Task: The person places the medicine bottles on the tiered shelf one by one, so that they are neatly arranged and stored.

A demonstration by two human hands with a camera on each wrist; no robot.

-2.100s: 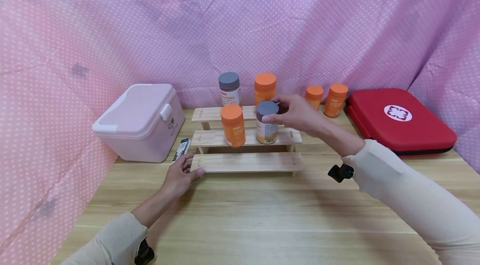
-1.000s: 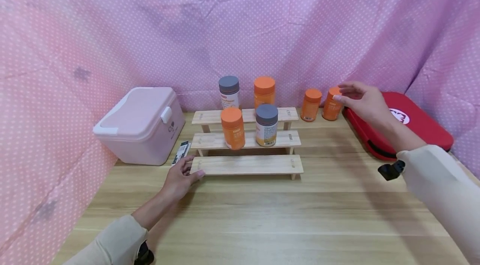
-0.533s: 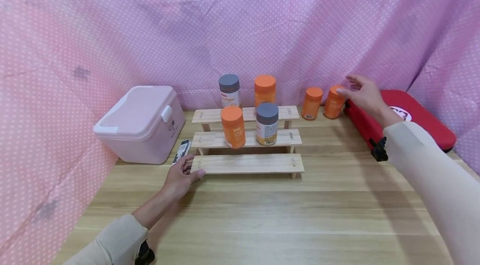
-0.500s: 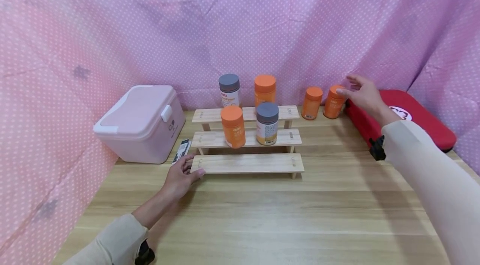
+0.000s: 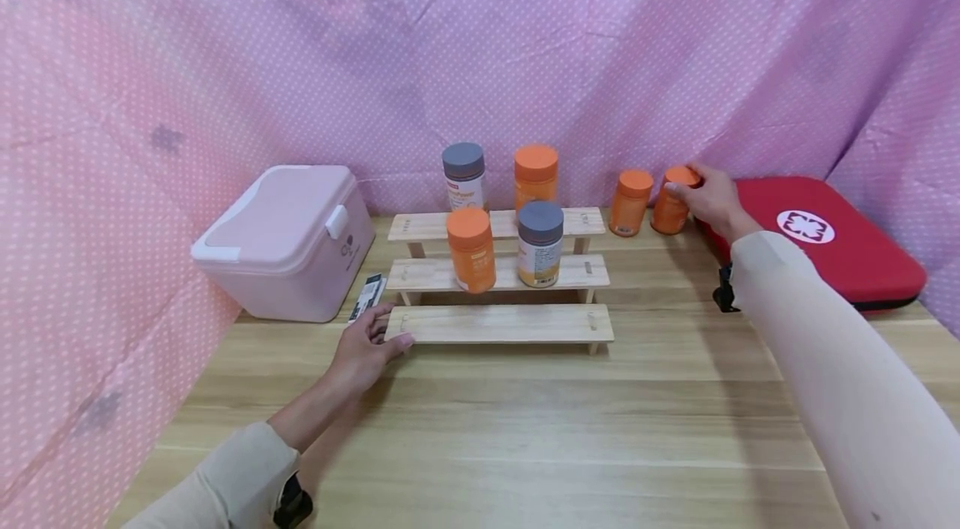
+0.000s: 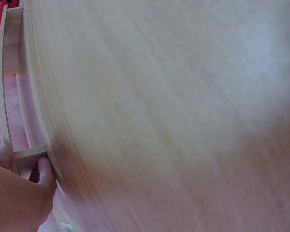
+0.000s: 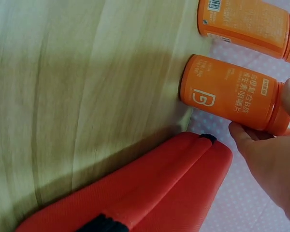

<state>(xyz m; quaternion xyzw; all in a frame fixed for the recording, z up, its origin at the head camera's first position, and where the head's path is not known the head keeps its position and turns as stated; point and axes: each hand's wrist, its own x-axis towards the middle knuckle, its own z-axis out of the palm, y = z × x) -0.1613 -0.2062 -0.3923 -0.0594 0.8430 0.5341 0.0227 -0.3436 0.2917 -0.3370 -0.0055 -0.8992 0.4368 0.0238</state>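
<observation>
My left hand (image 5: 363, 354) grips the left end of the lowest step of a three-step wooden display rack (image 5: 498, 324). In the left wrist view its fingers (image 6: 47, 175) curl round the rack's end support. At the back right, my right hand (image 5: 712, 197) holds an orange pill bottle (image 5: 670, 211) by its cap, thumb and fingers on either side; the bottle stands upright on the table. A second orange bottle (image 5: 628, 204) stands just left of it. On the middle step are an orange bottle (image 5: 472, 262) and a grey-capped bottle (image 5: 539, 256).
The top step bears a grey-capped bottle (image 5: 465, 187) and a larger orange bottle (image 5: 536, 179). A red case (image 5: 840, 254) lies right of my right hand. A pink lidded box (image 5: 288, 242) and a small flat packet (image 5: 368, 296) are at left. Pink dotted cloth (image 5: 480, 54) hangs behind.
My right hand let go of the grey-capped bottle on the middle step, moved right and took hold of the right-hand orange bottle. The left hand keeps its grip on the rack.
</observation>
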